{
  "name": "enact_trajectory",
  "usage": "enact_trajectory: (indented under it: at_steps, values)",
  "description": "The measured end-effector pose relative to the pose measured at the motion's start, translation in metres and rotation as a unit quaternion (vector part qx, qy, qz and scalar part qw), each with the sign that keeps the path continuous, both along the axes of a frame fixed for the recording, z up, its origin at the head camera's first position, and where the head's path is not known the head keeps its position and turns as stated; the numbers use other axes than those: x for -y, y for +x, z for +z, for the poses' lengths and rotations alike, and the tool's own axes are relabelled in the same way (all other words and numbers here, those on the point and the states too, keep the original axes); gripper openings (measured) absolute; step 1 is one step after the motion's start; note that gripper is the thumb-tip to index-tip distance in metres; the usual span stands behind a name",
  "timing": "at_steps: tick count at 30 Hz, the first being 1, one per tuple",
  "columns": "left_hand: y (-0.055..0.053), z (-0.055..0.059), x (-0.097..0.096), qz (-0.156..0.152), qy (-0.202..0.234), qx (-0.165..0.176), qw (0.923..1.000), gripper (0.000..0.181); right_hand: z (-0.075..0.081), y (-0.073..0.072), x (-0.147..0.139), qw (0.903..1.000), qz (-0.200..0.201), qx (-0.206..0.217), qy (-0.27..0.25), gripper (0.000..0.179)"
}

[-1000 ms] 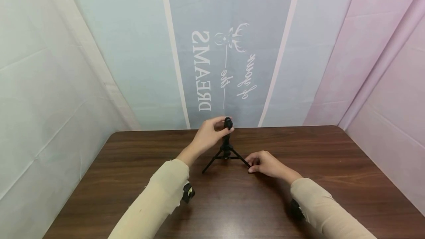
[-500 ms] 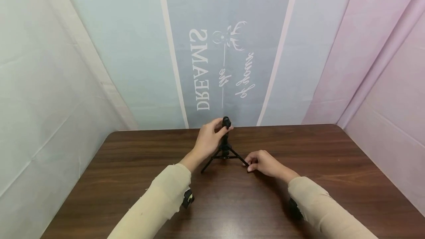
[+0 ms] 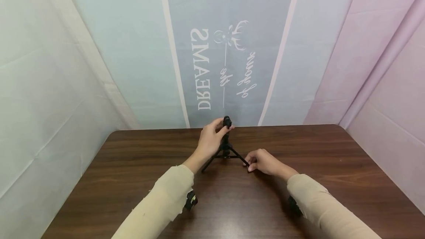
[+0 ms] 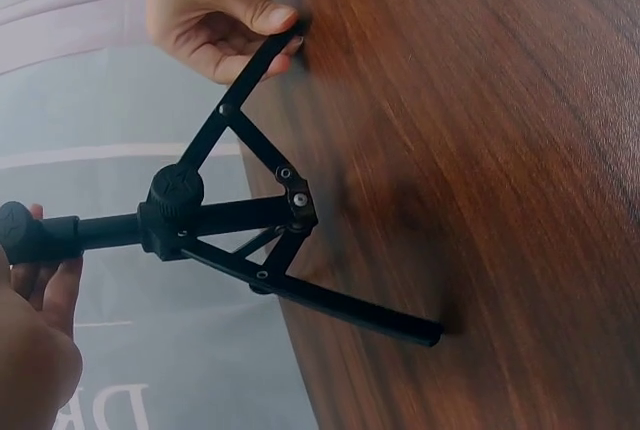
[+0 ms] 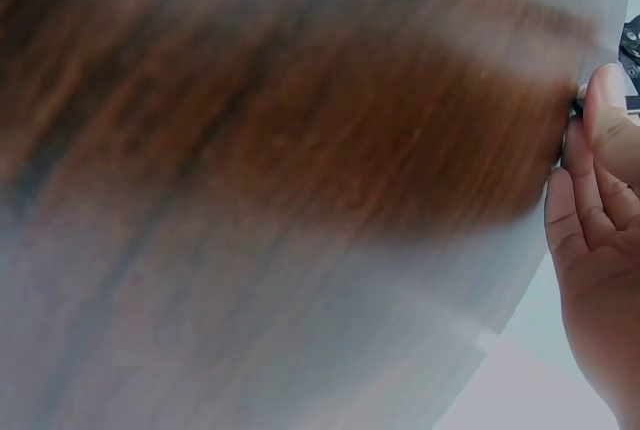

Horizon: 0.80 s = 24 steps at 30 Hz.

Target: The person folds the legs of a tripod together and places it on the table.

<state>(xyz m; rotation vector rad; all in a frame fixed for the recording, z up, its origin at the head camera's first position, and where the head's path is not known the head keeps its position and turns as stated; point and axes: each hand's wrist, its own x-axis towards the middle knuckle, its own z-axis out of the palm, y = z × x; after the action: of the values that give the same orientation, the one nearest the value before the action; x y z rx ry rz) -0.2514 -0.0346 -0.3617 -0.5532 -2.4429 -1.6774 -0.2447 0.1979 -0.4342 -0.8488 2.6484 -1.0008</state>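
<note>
Item: a black mini tripod with a slim central column and hinged legs (image 4: 215,218), apparently of plastic and metal; it is standing upright near the far edge of the table, between the two hands.
Table: a dark brown wood-grain top with rounded corners (image 3: 132,158) is lying beneath the splayed legs.
Left hand: the left hand (image 3: 209,137) is gripping the black cylindrical tripod head (image 4: 35,235) at the top, fingers and thumb wrapping it.
Right hand: the right hand (image 3: 263,161) is pinching one straight black leg (image 4: 205,140) near its foot, between thumb and fingertips.
Free leg: a second black leg (image 4: 360,317) is slanting outward, untouched by either hand; a third is not showing clearly.
Knob: a round black knob (image 4: 176,190) is sitting at the collar where the legs are joining; its tightness cannot be told.
Weight: probably light; one hand seems to be managing the upper part with ease.
Stiffness: rigid in the column and legs, likely folding only at the riveted joints.
Surface: smooth-looking, perhaps a little slippery on the thin legs.
Fragility: the slender struts and small rivets are probably forming the weak points.
Best hold: the head or column for steadying; the lower leg, away from the pinching hinges, for swinging.
</note>
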Motion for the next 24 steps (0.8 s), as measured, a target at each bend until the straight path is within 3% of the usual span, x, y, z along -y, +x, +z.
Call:
enact_trajectory:
  at_steps: [10,24]
  values:
    - [0.000,-0.003,0.001,0.001,0.042,0.007,0.9991,0.025,0.000,0.000,0.006,0.9999,-0.015,-0.004,-0.003,0.008]
    - [0.001,0.000,0.010,0.015,0.032,0.016,0.9993,0.025,0.001,-0.002,0.017,0.9993,-0.019,-0.029,0.012,0.009]
